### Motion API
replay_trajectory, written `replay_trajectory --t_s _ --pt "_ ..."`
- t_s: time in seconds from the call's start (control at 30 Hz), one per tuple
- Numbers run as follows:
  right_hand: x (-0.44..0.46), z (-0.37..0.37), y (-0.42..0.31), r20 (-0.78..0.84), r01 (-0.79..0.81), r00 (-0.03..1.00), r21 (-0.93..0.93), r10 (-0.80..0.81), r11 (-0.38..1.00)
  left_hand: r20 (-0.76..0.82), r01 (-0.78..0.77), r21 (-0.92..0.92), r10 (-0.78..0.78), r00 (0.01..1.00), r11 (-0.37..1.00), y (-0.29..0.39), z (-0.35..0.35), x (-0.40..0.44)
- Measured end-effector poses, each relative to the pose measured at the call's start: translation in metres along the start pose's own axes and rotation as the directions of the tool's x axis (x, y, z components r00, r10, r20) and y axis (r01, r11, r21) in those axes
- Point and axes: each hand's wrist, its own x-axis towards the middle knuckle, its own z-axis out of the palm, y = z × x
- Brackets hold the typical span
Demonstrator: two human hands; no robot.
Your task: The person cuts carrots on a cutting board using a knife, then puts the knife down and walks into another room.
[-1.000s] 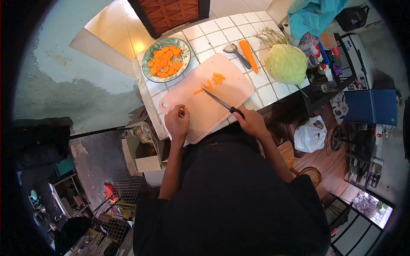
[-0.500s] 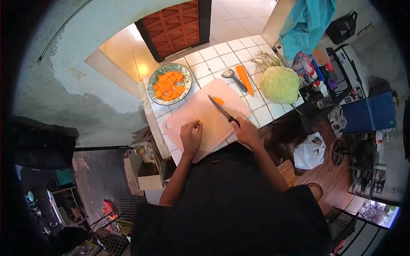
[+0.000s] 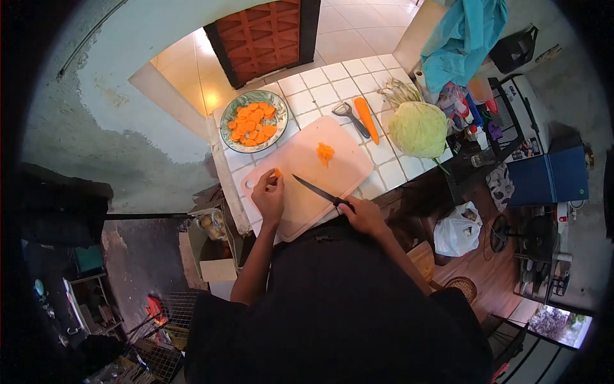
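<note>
My left hand (image 3: pixel 269 197) is over the left part of a pink cutting board (image 3: pixel 300 150), its fingertips pinched on a small carrot piece (image 3: pixel 277 173). My right hand (image 3: pixel 364 216) grips the black handle of a knife (image 3: pixel 314 189), whose blade points left across the near part of the board. A small heap of carrot strips (image 3: pixel 325 153) lies farther back on the board, apart from the blade. Beyond the board's left side, a patterned plate (image 3: pixel 282 104) carries several carrot slices (image 3: pixel 254 118).
To the board's right on the white tiled counter (image 3: pixel 311 78) lie a peeler (image 3: pixel 351 119), a whole carrot (image 3: pixel 366 120) and a cabbage (image 3: pixel 419 130). A blue cloth (image 3: pixel 462 45) hangs at the back right. A white plastic bag (image 3: pixel 458 230) sits below the counter.
My left hand has moved left and slightly up the board with the carrot piece. The knife has shifted left and toward me, away from the carrot strips, which now show fully.
</note>
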Motion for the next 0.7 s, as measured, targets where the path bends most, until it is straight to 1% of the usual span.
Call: replay_trajectory --t_s 0.07,0.17,0.2,0.23,0.27,0.3,0.4,0.43,0.5,0.57,0.6,0.67,0.7 --pt "0.006 -0.004 0.002 -0.064 -0.040 0.997 -0.021 0.039 0.999 0.036 -0.002 0.028 0.001 0.999 1.000 0.011 -0.001 0.000" --pt "0.019 -0.008 0.018 -0.170 -0.083 0.982 -0.027 0.077 0.996 0.076 0.050 -0.009 -0.049 0.996 0.999 0.011 0.012 -0.005" --pt "0.023 -0.012 0.019 -0.206 -0.095 0.975 -0.027 0.087 0.995 0.093 0.050 0.013 -0.051 0.994 0.999 0.010 0.016 -0.007" --pt "0.025 -0.015 0.020 -0.223 -0.144 0.966 -0.055 0.128 0.988 0.112 0.053 0.035 -0.056 0.992 0.998 0.008 0.020 -0.010" --pt "0.025 -0.017 0.020 -0.218 -0.123 0.969 -0.018 0.116 0.992 0.133 0.055 0.057 -0.062 0.989 0.997 0.006 0.024 -0.013" --pt "0.026 -0.019 0.021 -0.215 -0.103 0.971 0.021 0.105 0.994 0.114 0.005 0.073 -0.013 0.993 0.997 0.008 0.027 -0.014" --pt "0.020 -0.017 0.014 -0.183 -0.032 0.982 0.092 0.048 0.995 0.205 -0.112 0.214 0.067 0.976 0.971 0.012 0.021 -0.009" --pt "0.018 -0.014 0.010 -0.166 -0.004 0.986 0.107 0.022 0.994 0.224 -0.123 0.218 0.072 0.972 0.968 0.013 0.019 -0.009" --pt "0.013 -0.006 0.008 -0.138 0.003 0.990 0.124 0.015 0.992 0.260 -0.145 0.229 0.083 0.962 0.963 0.017 0.013 -0.007" --pt "0.008 0.000 0.004 -0.099 -0.024 0.994 0.162 0.041 0.987 0.270 -0.208 0.298 0.127 0.954 0.931 0.022 0.005 -0.004" --pt "0.005 0.002 0.005 -0.111 0.003 0.994 0.185 0.018 0.983 0.279 -0.241 0.331 0.149 0.949 0.912 0.025 0.001 -0.001" --pt "-0.002 0.007 0.008 -0.136 0.056 0.990 0.233 -0.025 0.971 0.368 -0.355 0.292 0.238 0.899 0.888 0.021 -0.008 0.011" --pt "-0.005 0.005 0.008 -0.090 0.022 0.996 0.215 -0.002 0.976 0.408 -0.411 0.269 0.283 0.868 0.871 0.019 -0.011 0.018"
